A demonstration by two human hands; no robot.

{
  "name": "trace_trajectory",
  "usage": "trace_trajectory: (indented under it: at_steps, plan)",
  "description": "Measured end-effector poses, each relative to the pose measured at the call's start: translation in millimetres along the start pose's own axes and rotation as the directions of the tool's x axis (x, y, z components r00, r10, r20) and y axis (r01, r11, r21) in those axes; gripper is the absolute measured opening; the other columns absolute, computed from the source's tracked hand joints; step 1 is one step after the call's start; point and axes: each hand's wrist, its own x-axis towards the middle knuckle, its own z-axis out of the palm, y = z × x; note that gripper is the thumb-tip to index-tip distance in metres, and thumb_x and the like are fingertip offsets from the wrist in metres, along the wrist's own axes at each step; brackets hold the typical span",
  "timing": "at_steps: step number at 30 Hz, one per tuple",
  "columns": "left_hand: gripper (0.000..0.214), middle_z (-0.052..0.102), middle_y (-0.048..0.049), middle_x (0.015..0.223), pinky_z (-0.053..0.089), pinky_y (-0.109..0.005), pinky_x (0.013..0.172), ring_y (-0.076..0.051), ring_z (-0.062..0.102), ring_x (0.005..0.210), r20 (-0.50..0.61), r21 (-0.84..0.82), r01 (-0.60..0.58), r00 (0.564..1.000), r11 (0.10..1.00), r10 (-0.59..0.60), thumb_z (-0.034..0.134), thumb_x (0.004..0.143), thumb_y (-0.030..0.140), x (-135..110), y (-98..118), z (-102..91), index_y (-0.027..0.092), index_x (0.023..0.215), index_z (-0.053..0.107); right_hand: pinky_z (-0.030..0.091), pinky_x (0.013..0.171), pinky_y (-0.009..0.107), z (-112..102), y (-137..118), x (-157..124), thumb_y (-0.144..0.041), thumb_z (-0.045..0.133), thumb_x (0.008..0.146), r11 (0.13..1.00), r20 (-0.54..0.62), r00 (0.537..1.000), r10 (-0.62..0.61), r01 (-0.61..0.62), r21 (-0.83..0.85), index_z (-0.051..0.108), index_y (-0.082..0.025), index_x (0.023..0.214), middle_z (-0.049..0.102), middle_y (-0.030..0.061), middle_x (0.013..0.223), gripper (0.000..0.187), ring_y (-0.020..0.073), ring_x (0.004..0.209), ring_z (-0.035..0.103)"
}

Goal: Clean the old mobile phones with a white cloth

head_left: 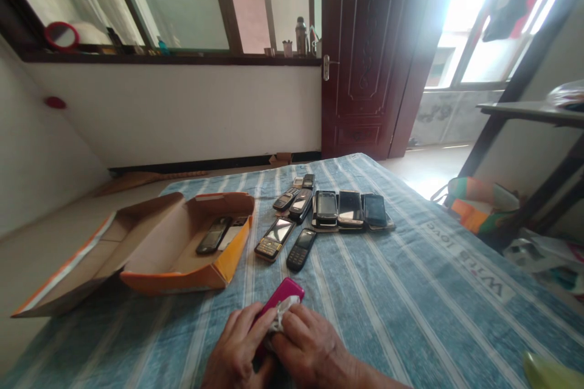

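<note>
"Where is the pink phone (287, 289)?"

"Low in the middle of the view, between the person's two hands, its far end pointing away and slightly to the right. Whether it touches the blue striped sheet (360, 298) below cannot be told."

"How does the left hand (239, 346) sit?"

"It grips the phone along its left side, the back of the hand upward and the fingers slanting across toward the right. Its palm is hidden."

"And the right hand (310, 340)?"

"That one pinches a crumpled white wad (283, 310) against the phone's upper surface. The fingers are curled, the knuckles are up, and the forearm slants in from the lower right."

"What lies around them?"

"Just beyond, a black keypad phone (302, 249) and a gold-trimmed phone (275, 239) lie side by side. A row of touchscreen phones (350, 209) is farther off to the right. On the left stands an open cardboard box (176, 281), a dark phone (213, 235) inside it."
</note>
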Motion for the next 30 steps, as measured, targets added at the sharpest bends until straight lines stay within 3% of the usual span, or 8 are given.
trace_trajectory:
  at_steps: [6,11,16,20,24,27,30]
  plan:
    - [0.042,0.067,-0.0092,0.109,0.058,-0.031,0.08,-0.023,0.065,0.094,0.048,0.006,-0.014,0.999,1.0,0.014,0.061,0.074,0.019,0,-2,-3.8,0.023,0.116,0.063,0.046,0.059,0.029,-5,-2,3,-0.017,0.037,0.093,1.0,0.024,1.0,-0.012,0.011,0.013,0.057,-0.016,0.09,0.059,0.0057,0.078,0.02,0.0185,0.068,0.053]
    - [0.044,0.067,-0.01,0.11,0.058,-0.035,0.082,-0.026,0.064,0.098,0.055,0.006,0.019,0.998,1.0,-0.019,0.062,0.072,0.024,2,0,-5.7,0.022,0.116,0.062,0.046,0.059,0.029,-8,-2,4,-0.017,0.034,0.093,0.995,0.065,0.997,0.038,-0.044,0.085,0.05,-0.013,0.113,0.061,0.0059,0.079,0.026,0.0193,0.066,0.055]
    - [0.044,0.069,-0.0089,0.105,0.058,-0.034,0.08,-0.025,0.066,0.093,0.007,0.026,-0.013,1.0,1.0,0.013,0.059,0.071,0.018,4,3,-5.4,0.021,0.115,0.062,0.045,0.062,0.026,-2,-1,-3,-0.015,0.041,0.091,0.992,0.039,0.995,0.096,-0.099,0.082,0.054,-0.019,0.092,0.059,0.0032,0.079,0.013,0.0164,0.07,0.055]
    - [0.047,0.068,-0.0093,0.106,0.057,-0.034,0.083,-0.024,0.065,0.095,-0.011,0.029,-0.019,1.0,0.999,0.019,0.056,0.069,0.014,4,4,-3.6,0.019,0.116,0.06,0.045,0.06,0.026,-1,0,-4,-0.016,0.042,0.09,0.993,0.015,0.994,0.111,-0.112,0.031,0.057,-0.019,0.089,0.057,0.004,0.083,0.015,0.0169,0.072,0.052]
    - [0.043,0.069,-0.0094,0.104,0.058,-0.033,0.081,-0.024,0.065,0.092,-0.036,0.029,-0.034,0.999,0.999,0.035,0.057,0.073,0.016,6,5,-4.9,0.019,0.115,0.059,0.047,0.062,0.027,-3,2,0,-0.019,0.043,0.091,0.999,-0.028,0.999,0.028,-0.029,-0.024,0.059,-0.018,0.085,0.057,0.0078,0.092,0.017,0.0197,0.083,0.052]
    - [0.039,0.069,-0.0093,0.102,0.058,-0.032,0.078,-0.024,0.066,0.089,-0.039,0.05,-0.063,0.997,0.997,0.065,0.059,0.074,0.018,9,6,-7.8,0.019,0.113,0.059,0.045,0.058,0.028,-3,2,2,-0.018,0.04,0.093,0.998,0.003,0.999,-0.04,0.04,-0.042,0.058,-0.017,0.08,0.054,0.0059,0.08,0.022,0.0192,0.075,0.05]
    - [0.041,0.069,-0.0096,0.103,0.058,-0.031,0.079,-0.024,0.066,0.091,-0.009,0.076,-0.088,0.996,0.993,0.089,0.061,0.074,0.018,9,4,-8.7,0.019,0.115,0.058,0.039,0.051,0.028,-3,-1,2,-0.019,0.041,0.093,0.991,0.014,0.999,-0.029,0.03,-0.131,0.056,-0.017,0.076,0.051,0.0042,0.073,0.024,0.0186,0.065,0.047]
